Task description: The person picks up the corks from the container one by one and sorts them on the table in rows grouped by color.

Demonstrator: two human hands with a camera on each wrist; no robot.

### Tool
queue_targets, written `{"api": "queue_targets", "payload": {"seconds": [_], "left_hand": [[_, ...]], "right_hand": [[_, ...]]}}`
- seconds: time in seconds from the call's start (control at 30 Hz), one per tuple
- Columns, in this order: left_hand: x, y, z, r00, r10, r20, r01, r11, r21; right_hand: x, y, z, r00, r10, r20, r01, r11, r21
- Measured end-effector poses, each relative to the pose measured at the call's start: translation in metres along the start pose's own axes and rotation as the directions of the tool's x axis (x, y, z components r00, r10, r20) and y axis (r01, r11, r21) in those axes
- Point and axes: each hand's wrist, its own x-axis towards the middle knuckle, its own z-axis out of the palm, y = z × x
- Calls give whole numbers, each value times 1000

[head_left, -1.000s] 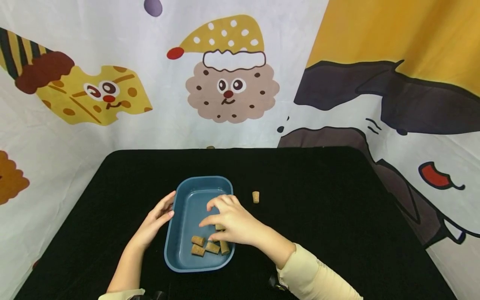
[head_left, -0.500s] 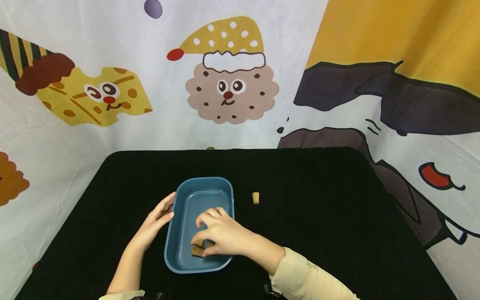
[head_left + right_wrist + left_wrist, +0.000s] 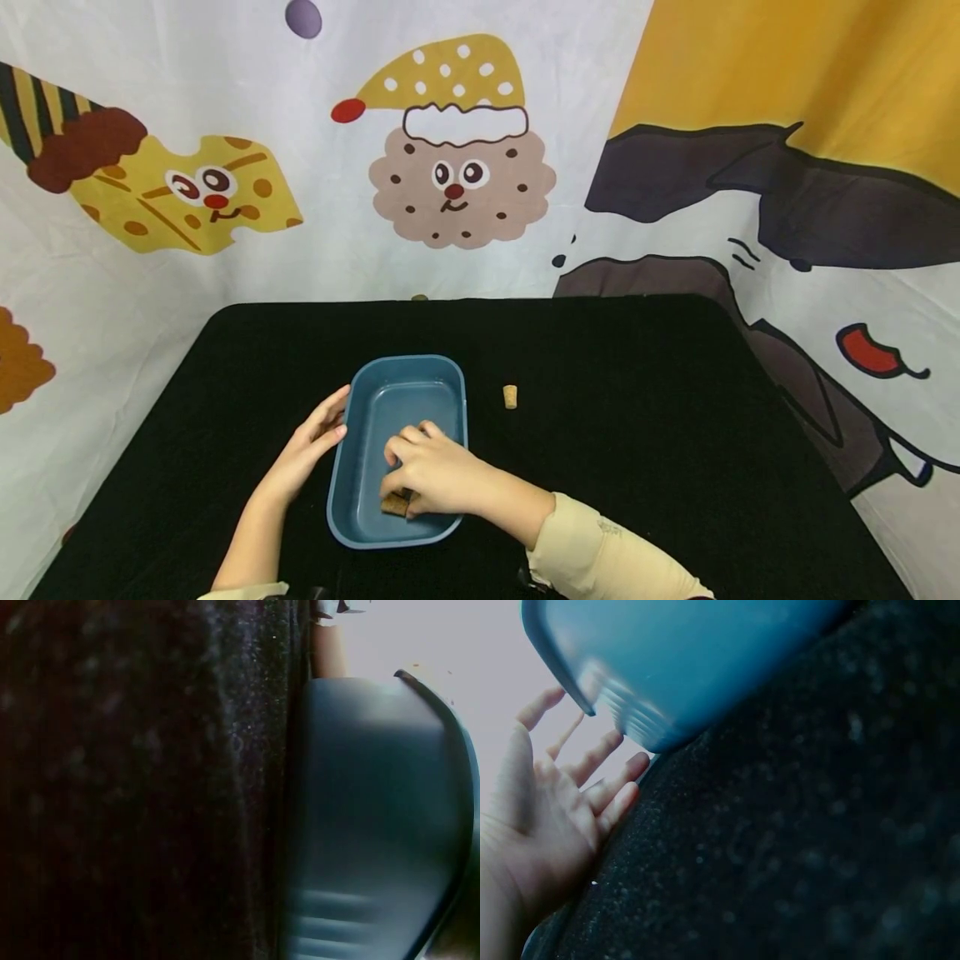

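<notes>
R hand (image 3: pixel 431 471) is down inside blue tray (image 3: pixel 397 400), fingers curled over the corks (image 3: pixel 393 505) near its close end; can't tell if it's pinching any, b/c the hand hides most of them & R wrist view shows mainly the tray's outer wall. L hand (image 3: pixel 307 446) has fingers spread & fairly straight, at the tray's L side. Lone cork (image 3: pixel 510 397) on black table (image 3: pixel 637 417), just beyond the tray's R side. Handling (judged): corks prob. v. light, firm w/ slight give, grippy, not fragile; short & round, so apt to roll. Best hold = thumb + fingertips across the sides, midway along. Tray looks like stiff, smooth plastic, prob. light & could slide if bumped; hold by rim or outer wall.
</notes>
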Motion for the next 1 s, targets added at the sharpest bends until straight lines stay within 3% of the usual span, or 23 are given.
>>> {"api": "queue_targets", "payload": {"seconds": [0.7, 1.0], "left_hand": [[0, 0, -2, 1000, 8, 12, -8, 1000, 5], [0, -1, -2, 1000, 19, 25, -18, 1000, -23]], "right_hand": [[7, -3, 4, 1000, 7, 6, -7, 1000, -21], [4, -1, 1, 999, 19, -31, -17, 999, 51]]}}
